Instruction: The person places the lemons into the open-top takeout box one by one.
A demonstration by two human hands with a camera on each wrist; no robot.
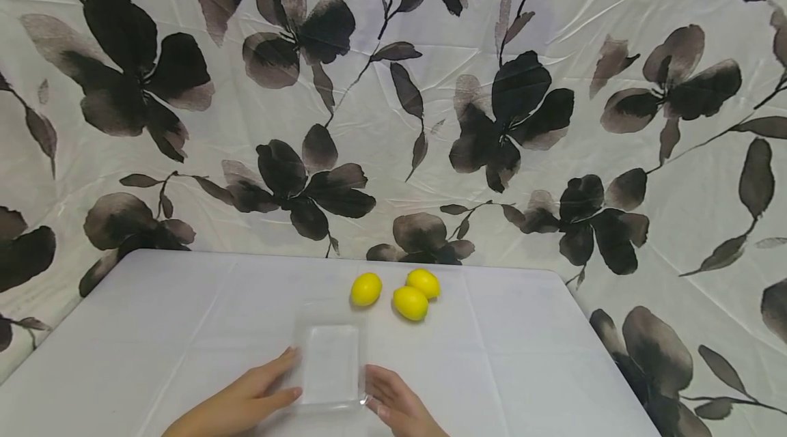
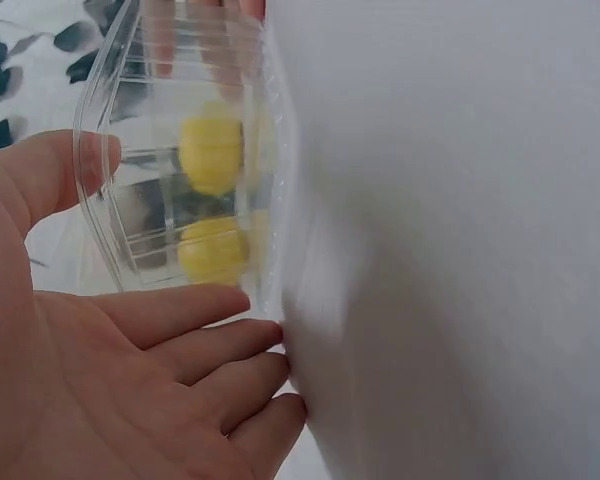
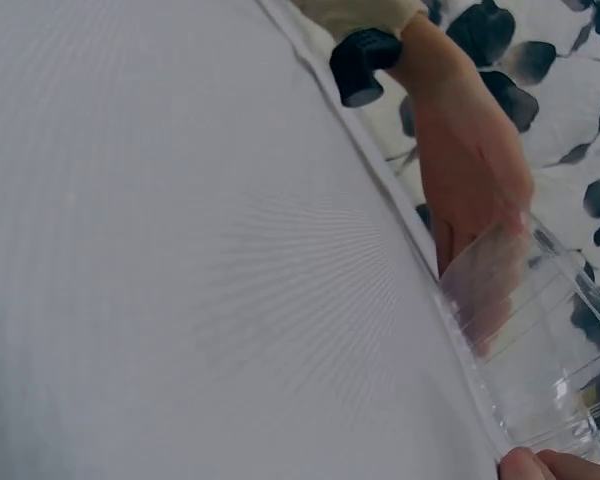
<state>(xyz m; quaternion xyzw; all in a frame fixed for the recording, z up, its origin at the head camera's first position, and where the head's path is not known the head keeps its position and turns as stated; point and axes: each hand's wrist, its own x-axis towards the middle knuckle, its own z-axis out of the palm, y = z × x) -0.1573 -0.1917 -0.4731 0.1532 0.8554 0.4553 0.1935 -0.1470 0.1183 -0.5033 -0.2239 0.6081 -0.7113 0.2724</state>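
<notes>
A clear plastic container (image 1: 332, 365) rests on the white-covered table between both hands. My left hand (image 1: 252, 392) is at its left side, fingers extended. In the left wrist view the thumb overlaps the container's rim (image 2: 90, 190), while the other fingers lie straight along its lower side. At the right side, my right hand (image 1: 399, 399) has its loosely bent fingers against the wall. Only a few right fingertips (image 3: 540, 466) show at the bottom corner of the right wrist view. Beyond the container lie three yellow lemons, one alone (image 1: 365, 289) and a pair (image 1: 410, 303) close together.
A white cloth covers the table (image 1: 522, 355), whose far edge runs just behind the lemons. Behind it hangs a pale curtain (image 1: 393, 116) printed with dark flowers. A black device (image 3: 363, 68) is worn on the left wrist.
</notes>
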